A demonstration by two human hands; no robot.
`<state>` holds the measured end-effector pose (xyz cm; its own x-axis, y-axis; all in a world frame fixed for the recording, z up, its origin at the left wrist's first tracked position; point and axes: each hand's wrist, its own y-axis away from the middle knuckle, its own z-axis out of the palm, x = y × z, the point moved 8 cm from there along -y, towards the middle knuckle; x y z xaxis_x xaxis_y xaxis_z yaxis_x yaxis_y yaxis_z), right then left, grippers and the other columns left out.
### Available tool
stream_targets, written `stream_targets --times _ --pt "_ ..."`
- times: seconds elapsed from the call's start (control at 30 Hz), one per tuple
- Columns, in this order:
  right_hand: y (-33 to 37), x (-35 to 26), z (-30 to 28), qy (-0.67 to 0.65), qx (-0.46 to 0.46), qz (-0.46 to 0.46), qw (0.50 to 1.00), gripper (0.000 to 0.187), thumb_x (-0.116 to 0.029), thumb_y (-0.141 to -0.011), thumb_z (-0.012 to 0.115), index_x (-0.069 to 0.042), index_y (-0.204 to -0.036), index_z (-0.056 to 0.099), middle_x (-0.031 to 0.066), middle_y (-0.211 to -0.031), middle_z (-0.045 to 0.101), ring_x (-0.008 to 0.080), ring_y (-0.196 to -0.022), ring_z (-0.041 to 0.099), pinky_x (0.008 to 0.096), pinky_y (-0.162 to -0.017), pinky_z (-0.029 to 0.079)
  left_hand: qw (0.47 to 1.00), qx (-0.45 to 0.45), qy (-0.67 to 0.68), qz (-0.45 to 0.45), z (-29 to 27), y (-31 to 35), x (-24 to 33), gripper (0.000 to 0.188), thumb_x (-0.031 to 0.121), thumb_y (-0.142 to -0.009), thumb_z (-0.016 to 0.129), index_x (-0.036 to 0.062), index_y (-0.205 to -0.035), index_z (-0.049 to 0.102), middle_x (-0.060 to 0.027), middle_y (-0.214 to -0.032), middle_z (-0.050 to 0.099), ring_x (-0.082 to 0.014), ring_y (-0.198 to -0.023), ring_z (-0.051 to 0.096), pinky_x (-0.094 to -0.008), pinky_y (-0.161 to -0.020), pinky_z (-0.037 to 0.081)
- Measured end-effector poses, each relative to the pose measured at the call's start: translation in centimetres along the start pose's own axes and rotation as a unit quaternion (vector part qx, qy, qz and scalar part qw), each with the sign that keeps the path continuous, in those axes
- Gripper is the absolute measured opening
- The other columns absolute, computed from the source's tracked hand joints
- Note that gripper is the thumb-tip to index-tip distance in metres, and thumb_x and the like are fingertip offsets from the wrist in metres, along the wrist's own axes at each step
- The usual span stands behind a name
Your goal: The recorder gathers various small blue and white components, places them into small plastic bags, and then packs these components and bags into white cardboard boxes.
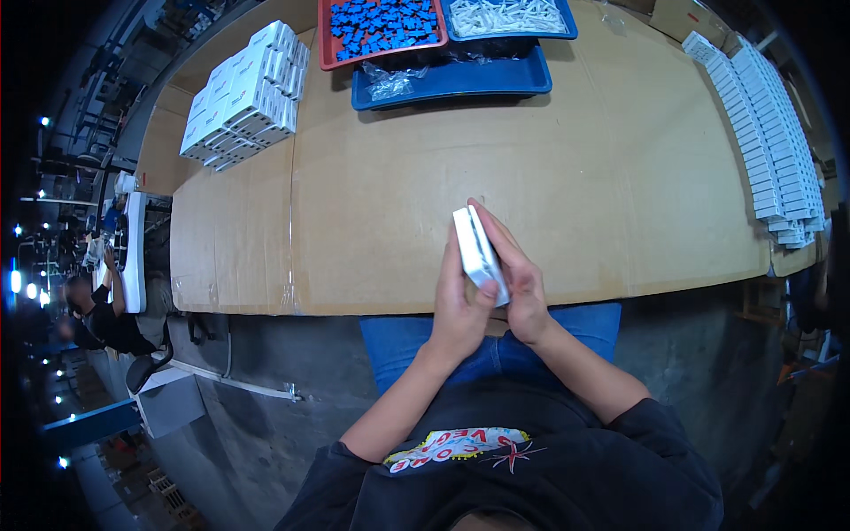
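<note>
A small white box (471,239) is held upright on edge between my two hands, over the near edge of the table. My left hand (456,316) wraps its left side, with the thumb lying across the lower end. Against the right side presses my right hand (526,299), its fingers stretched along the box toward the far end. A dark line runs along the box's narrow upward side; whether this is a gap or printing, I cannot tell.
Cardboard covers the table (531,195). White boxes (243,93) are stacked at the far left, and long rows of white boxes (766,133) line the right. At the back sit a red tray (326,49) of blue pieces, a blue tray (558,35) of white pieces, and a lower blue tray (478,86) with clear plastic.
</note>
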<state>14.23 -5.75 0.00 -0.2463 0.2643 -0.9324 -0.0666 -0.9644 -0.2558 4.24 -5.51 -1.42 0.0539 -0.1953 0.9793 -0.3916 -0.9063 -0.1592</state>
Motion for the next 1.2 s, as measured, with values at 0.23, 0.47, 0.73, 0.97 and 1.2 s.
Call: stream_targets --times 0.23,0.47,0.73,0.97,1.2 --pt "0.6 0.0 0.6 0.192 -0.104 -0.049 0.975 0.059 -0.007 -0.093 0.067 0.001 -0.150 0.055 0.0257 -0.162 0.042 0.0406 -0.147 0.047 0.0448 -0.118 0.041 0.938 0.177 0.232 -0.187 -3.4 0.2 -4.3 0.070 0.060 -0.112 0.033 0.0059 -0.156 0.040 -0.0144 -0.137 0.059 -0.0246 -0.127 0.060 -0.0408 -0.110 0.049" --pt "0.6 1.6 0.7 0.305 -0.102 -0.123 0.939 0.052 -0.007 -0.093 0.069 0.005 -0.143 0.058 0.0246 -0.145 0.061 0.0380 -0.133 0.062 0.0428 -0.110 0.052 0.923 0.174 0.237 -0.249 -2.7 0.9 -5.5 0.059 0.047 -0.115 0.037 0.0006 -0.151 0.039 -0.0150 -0.137 0.053 -0.0220 -0.126 0.053 -0.0372 -0.109 0.043" --pt "1.2 1.8 0.7 0.319 -0.093 -0.141 0.932 0.050 -0.010 -0.096 0.069 0.007 -0.142 0.058 0.0256 -0.136 0.067 0.0372 -0.114 0.073 0.0407 -0.095 0.061 0.943 0.212 0.141 -0.212 -2.3 0.9 -3.5 0.064 0.054 -0.113 0.036 0.0016 -0.149 0.038 -0.0105 -0.125 0.053 -0.0176 -0.111 0.053 -0.0331 -0.098 0.045" --pt "1.3 1.6 0.9 0.332 -0.079 -0.162 0.926 0.051 -0.009 -0.095 0.069 0.008 -0.142 0.058 0.0261 -0.132 0.069 0.0368 -0.108 0.075 0.0404 -0.090 0.062 0.943 0.213 0.161 -0.199 -2.2 0.9 -3.2 0.057 0.044 -0.116 0.037 0.0010 -0.153 0.031 -0.0145 -0.129 0.052 -0.0197 -0.113 0.052 -0.0342 -0.099 0.045" --pt "1.0 1.6 1.0 0.314 -0.103 -0.154 0.931 0.052 -0.005 -0.092 0.069 0.008 -0.141 0.058 0.0254 -0.135 0.068 0.0372 -0.112 0.073 0.0401 -0.092 0.062 0.934 0.220 0.173 -0.221 -2.4 1.1 -4.0 0.065 0.053 -0.113 0.038 0.0033 -0.154 0.033 -0.0102 -0.128 0.051 -0.0175 -0.114 0.052 -0.0331 -0.100 0.044"
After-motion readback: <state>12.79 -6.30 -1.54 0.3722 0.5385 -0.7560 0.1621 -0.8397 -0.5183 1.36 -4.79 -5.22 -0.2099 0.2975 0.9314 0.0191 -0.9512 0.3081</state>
